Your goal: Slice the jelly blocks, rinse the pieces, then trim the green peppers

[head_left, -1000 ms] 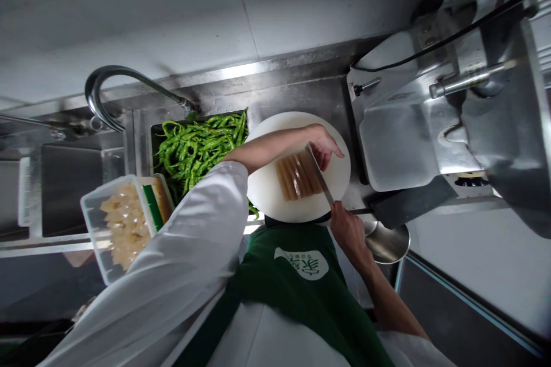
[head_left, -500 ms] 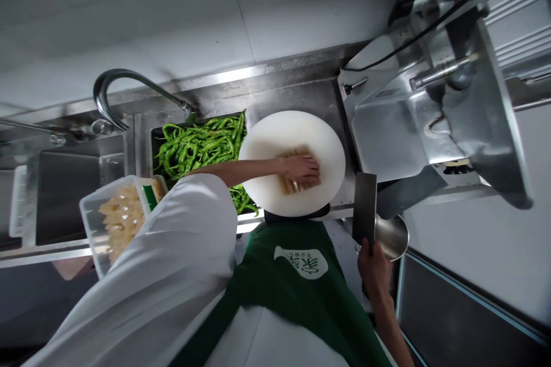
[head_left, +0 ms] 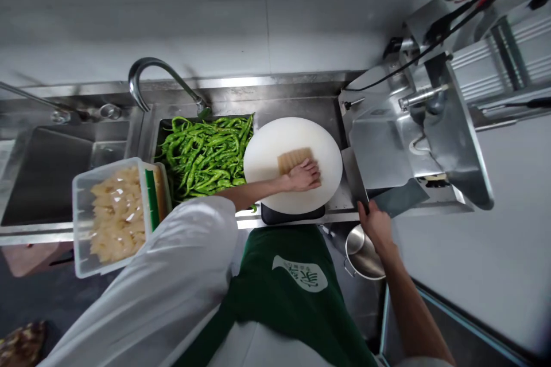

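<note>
My left hand lies flat, fingers together, on a block of tan strips in the middle of a round white cutting board. My right hand is at the counter's front edge, right of the board, closed on the handle of a cleaver. The cleaver's blade points away from me, between the board and the slicing machine. I wear a green apron over white sleeves.
A sink basin heaped with long green peppers sits left of the board under a faucet. A clear tub of pale pieces rests on the sink's front edge. A steel slicing machine stands on the right, and a metal pot sits below the counter.
The cleaver came off the tan strips and swung right, clear of the board. My left hand came down flat on the strips. The view turned a little to the left.
</note>
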Demonstrator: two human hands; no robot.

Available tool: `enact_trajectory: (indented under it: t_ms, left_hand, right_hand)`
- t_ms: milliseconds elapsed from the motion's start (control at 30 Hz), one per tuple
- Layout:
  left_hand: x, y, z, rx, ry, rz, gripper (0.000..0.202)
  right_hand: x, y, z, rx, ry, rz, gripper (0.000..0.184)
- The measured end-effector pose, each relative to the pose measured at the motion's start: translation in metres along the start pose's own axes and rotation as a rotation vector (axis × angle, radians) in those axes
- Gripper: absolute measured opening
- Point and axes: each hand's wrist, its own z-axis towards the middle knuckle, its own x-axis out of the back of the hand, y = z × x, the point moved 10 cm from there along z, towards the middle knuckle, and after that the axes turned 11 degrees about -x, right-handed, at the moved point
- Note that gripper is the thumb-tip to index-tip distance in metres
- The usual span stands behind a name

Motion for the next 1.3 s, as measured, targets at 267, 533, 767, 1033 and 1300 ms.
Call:
enact_trajectory:
  t_ms: [267,533,767,1033,1300]
  left_hand:
    - [-0.013,0.022,0.005,0.655,0.173,0.081,0.052]
    - [-0.009,0.017,-0.022,1.340,0.267,-0.014,0.076]
    - [-0.010,0.016,-0.030,1.435,0.326,-0.030,0.086]
    - [-0.015,0.021,-0.032,1.469,0.316,-0.022,0.091]
    - [-0.017,0.019,-0.033,1.458,0.329,-0.068,0.093]
  right_hand:
    - [0.068,-0.150,0.134,0.654,0.030,-0.276,0.039]
    - [0.073,-0.246,0.156,1.122,0.044,-0.477,0.045]
    - [0.065,-0.252,0.159,1.180,0.027,-0.526,0.042]
    - [0.094,-0.277,0.145,1.298,0.064,-0.546,0.040]
    - [0.093,-0.260,0.148,1.279,0.047,-0.607,0.038]
